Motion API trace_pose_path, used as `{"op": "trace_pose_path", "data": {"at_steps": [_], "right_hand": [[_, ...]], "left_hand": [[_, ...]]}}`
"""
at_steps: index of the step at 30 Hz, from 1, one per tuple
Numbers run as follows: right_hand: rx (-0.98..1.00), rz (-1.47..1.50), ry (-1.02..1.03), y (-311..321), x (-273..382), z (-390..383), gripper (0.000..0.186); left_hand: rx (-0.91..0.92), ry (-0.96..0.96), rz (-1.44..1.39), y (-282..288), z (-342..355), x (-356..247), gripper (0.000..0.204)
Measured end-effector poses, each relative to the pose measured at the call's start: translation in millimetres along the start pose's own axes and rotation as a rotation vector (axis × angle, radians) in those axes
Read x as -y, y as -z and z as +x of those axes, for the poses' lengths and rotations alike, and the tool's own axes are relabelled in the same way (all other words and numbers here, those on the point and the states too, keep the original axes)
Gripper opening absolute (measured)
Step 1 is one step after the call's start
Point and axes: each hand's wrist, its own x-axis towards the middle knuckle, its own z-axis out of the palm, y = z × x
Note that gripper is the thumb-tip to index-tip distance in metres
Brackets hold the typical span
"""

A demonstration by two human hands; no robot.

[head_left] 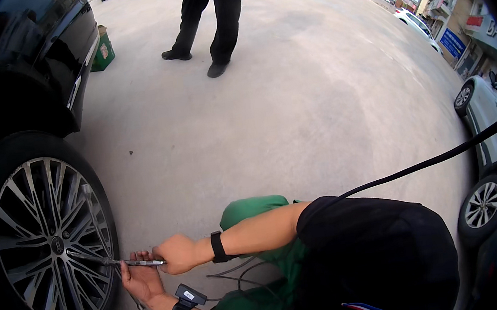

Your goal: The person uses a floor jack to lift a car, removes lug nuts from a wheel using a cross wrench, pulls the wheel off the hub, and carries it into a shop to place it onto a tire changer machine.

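A metal cross-shaped lug wrench [94, 216] reaches to the middle of a car wheel [33, 238] with a dark tyre and many-spoked silver and black rim. One arm meets the rim beside the centre cap. The cross arms slant up along the spokes and down toward the ground. My right hand [177, 253] is closed around the outer end of the wrench, away from the wheel. Just below and nearer the wheel, my left hand [143, 281] is palm up, its fingers curled around the shaft. Both wrists wear black straps, the left one with a small box.
A black car body [40, 50] rises above the wheel. Farther off, a person in black trousers [219, 16] stands on the pale concrete. A green box [103, 50] sits behind the car. At right is a parked light-coloured car [493, 147]. Black cables [419, 166] run past my arm.
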Motion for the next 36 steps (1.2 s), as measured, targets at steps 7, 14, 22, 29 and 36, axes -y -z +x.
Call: {"op": "trace_pose_path", "data": {"at_steps": [7, 14, 22, 29, 36], "right_hand": [[0.720, 1.549, -0.723, 6, 12, 26, 0.018], [0.155, 0.047, -0.079, -22, 2, 15, 0.023], [0.490, 1.007, -0.561, -5, -17, 17, 0.025], [0.734, 1.182, -0.703, 17, -3, 22, 0.017], [0.245, 0.212, -0.207, -20, 10, 2, 0.025]], "left_hand": [[0.195, -0.087, -0.241, 8, -2, -12, 0.048], [0.032, -0.108, -0.146, 15, 12, -3, 0.035], [0.113, -0.160, -0.290, 16, 4, 5, 0.037], [0.028, -0.150, -0.303, 14, 16, 14, 0.038], [-0.039, -0.156, -0.167, 20, 5, 8, 0.031]]}}
